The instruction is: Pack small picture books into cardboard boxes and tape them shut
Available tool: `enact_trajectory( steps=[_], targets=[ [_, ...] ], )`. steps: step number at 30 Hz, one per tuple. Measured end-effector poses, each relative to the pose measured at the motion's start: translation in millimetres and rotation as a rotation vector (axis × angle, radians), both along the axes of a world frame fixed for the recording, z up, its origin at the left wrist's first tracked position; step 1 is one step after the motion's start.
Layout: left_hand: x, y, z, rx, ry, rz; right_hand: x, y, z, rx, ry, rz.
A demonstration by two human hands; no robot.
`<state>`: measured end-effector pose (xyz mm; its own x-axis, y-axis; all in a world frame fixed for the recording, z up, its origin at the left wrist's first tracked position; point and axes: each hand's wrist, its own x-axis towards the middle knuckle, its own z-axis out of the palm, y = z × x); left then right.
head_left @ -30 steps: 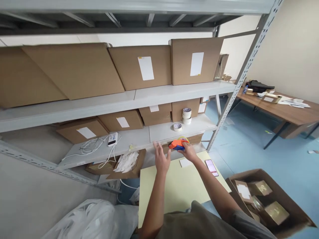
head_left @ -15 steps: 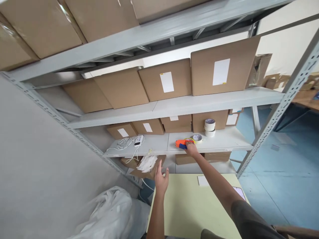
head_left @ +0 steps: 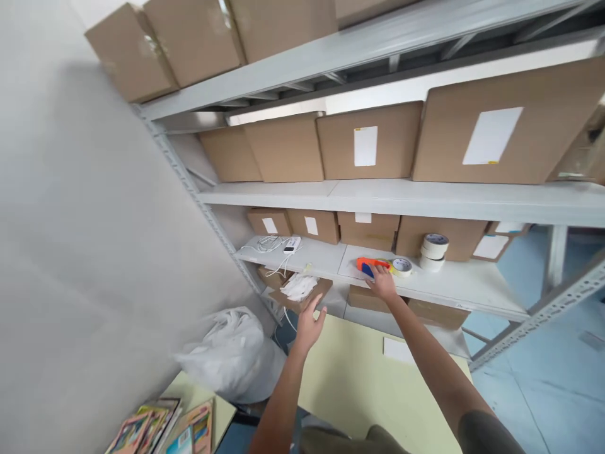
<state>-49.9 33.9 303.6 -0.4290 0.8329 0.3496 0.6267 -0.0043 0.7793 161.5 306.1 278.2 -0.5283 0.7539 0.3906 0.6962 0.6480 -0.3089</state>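
Note:
My right hand (head_left: 382,284) reaches to the shelf and has its fingers on an orange-and-blue tool that looks like a tape dispenser (head_left: 366,263), which lies on the shelf. The hand covers part of it. Something yellow shows beside it, partly hidden by a white tape roll (head_left: 402,267) lying flat. My left hand (head_left: 309,326) is held in the air, fingers apart and nothing in it, over the far edge of the pale yellow table (head_left: 350,378). Beyond that hand, white crumpled material (head_left: 299,287) rests on an open cardboard box (head_left: 324,288).
More tape rolls (head_left: 432,252) are stacked to the right. A white power strip (head_left: 292,245) with coiled cable lies left on the same shelf. Cardboard boxes (head_left: 368,148) line the shelves. A white bag (head_left: 231,353) and books (head_left: 146,429) are at lower left; a white card (head_left: 397,350) lies on the table.
The view has swung left, bringing the books into sight. My right hand stays at the orange-and-blue tape dispenser, which shows no clear movement on the shelf. My left hand remains raised with its fingers apart.

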Motion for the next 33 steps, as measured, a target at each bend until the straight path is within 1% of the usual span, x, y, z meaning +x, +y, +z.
enact_trajectory(
  steps=[2, 4, 7, 10, 13, 15, 17, 19, 21, 23, 25, 27, 30, 33],
  targets=[
    [-7, -10, 3.7, 0.013, 0.058, -0.022, 11, -19, -13.0, 0.041, 0.110, 0.132],
    [-15, -23, 8.5, 0.008, 0.098, -0.027, 22, -40, -26.6, 0.047, 0.192, 0.213],
    [-27, -46, 18.0, -0.018, 0.117, -0.008, 32, -73, -44.3, 0.001, 0.256, 0.278],
    [-38, -73, 31.4, -0.045, 0.148, 0.007, 35, -97, -53.5, -0.077, 0.252, 0.305],
    [-49, -107, 44.9, -0.065, 0.181, 0.039, 37, -111, -52.4, -0.150, 0.219, 0.348],
    [-55, -133, 49.7, -0.071, 0.181, 0.108, 37, -116, -47.8, -0.174, 0.205, 0.381],
    [-59, -155, 48.9, -0.069, 0.162, 0.181, 34, -120, -41.8, -0.185, 0.207, 0.393],
    [-61, -170, 42.8, -0.033, 0.114, 0.270, 24, -123, -34.1, -0.187, 0.232, 0.390],
    [-63, -175, 34.5, 0.002, 0.060, 0.351, 8, -126, -24.3, -0.185, 0.274, 0.389],
    [-64, -172, 27.9, 0.029, 0.026, 0.398, -11, -131, -12.7, -0.187, 0.322, 0.398],
    [-64, -164, 24.7, 0.053, 0.024, 0.403, -31, -137, -1.6, -0.198, 0.368, 0.404],
    [-65, -156, 23.6, 0.076, 0.043, 0.387, -48, -144, 6.0, -0.208, 0.398, 0.426],
    [-65, -151, 19.9, 0.072, 0.065, 0.369, -65, -153, 6.3, -0.224, 0.404, 0.507],
    [-65, -160, 12.8, 0.030, 0.098, 0.366, -76, -160, -4.7, -0.244, 0.361, 0.591]
  ],
)
